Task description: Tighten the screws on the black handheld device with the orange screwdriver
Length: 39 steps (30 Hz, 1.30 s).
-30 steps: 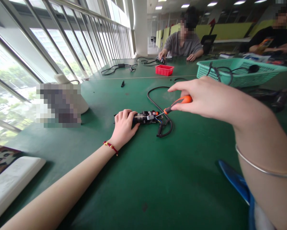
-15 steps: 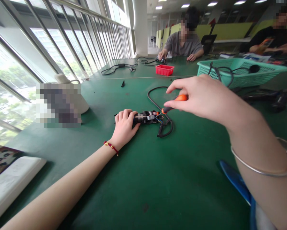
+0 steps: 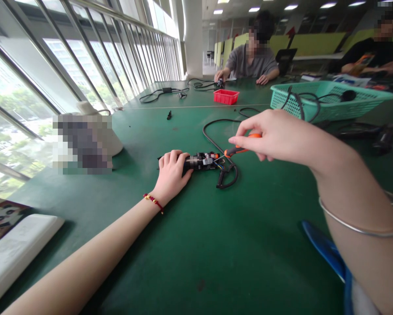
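Note:
A black corded power tool (image 3: 193, 162) lies on the green table with its inner parts and coloured wires exposed at the right end. My left hand (image 3: 172, 169) is wrapped over its left end and holds it on the tabletop. In my right hand (image 3: 265, 135) is an orange and black screwdriver (image 3: 234, 151), gripped by the handle. Its shaft slants down to the left and its tip is at the exposed wiring end; I cannot tell exactly what it touches. A black cord (image 3: 236, 177) loops from that end of the tool.
A red bin (image 3: 226, 97) and a teal basket (image 3: 334, 114) with cables stand farther back. A small black piece (image 3: 169, 115) lies beyond my left hand. At left are a white container (image 3: 116, 142) and a white box (image 3: 22, 245). A person (image 3: 252, 59) sits opposite.
My right hand has turned on the screwdriver handle, its fingers now closer together and shifted slightly right. The left hand and the tool stay in place.

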{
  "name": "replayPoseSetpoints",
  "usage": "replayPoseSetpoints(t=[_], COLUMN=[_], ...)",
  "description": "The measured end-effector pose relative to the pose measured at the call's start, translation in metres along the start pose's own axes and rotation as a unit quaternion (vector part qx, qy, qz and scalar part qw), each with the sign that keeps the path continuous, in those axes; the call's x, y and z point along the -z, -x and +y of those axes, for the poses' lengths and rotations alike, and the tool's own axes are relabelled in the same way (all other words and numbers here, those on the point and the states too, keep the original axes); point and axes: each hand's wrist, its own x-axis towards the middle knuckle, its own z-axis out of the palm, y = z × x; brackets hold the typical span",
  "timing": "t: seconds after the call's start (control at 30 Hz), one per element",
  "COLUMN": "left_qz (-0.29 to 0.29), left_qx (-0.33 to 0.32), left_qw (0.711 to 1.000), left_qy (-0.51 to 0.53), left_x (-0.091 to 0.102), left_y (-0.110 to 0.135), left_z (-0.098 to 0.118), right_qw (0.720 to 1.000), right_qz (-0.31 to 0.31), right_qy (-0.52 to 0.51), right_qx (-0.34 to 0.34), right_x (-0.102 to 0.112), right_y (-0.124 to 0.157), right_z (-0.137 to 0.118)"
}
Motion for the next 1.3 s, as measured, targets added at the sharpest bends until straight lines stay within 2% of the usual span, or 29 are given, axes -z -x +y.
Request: replayPoseSetpoints(t=[0.07,0.23,0.3,0.43,0.63,0.83,1.07,1.3], left_qz=[0.000,0.003,0.003,0.004,0.005,0.002,0.002,0.004], left_qx=[0.000,-0.001,-0.002,-0.002,-0.004,0.000,0.000,-0.003], left_qw=[1.000,1.000,1.000,1.000,1.000,1.000,1.000,1.000], left_qy=[-0.001,0.003,0.005,-0.001,-0.002,-0.001,0.003,0.000], left_x=[0.000,-0.001,-0.002,-0.002,-0.002,-0.001,0.000,-0.001], left_y=[0.000,-0.001,-0.001,-0.001,0.000,-0.001,-0.001,0.000], left_z=[0.000,0.000,-0.001,-0.001,-0.002,-0.001,0.000,-0.001], right_qw=[1.000,0.995,0.997,0.999,0.994,0.995,0.997,0.996], right_qz=[0.005,0.065,0.058,0.027,0.092,0.057,0.070,0.002], right_qy=[-0.001,0.019,0.015,-0.022,-0.019,-0.044,-0.028,0.024], right_qx=[-0.001,0.068,0.056,-0.010,0.054,-0.063,0.014,-0.083], right_x=[-0.001,0.000,-0.001,-0.004,-0.005,-0.011,-0.009,-0.007], right_y=[0.001,0.002,0.002,0.002,0.000,-0.002,0.002,0.004], right_z=[0.001,0.004,0.004,0.002,-0.001,-0.007,-0.003,-0.005])
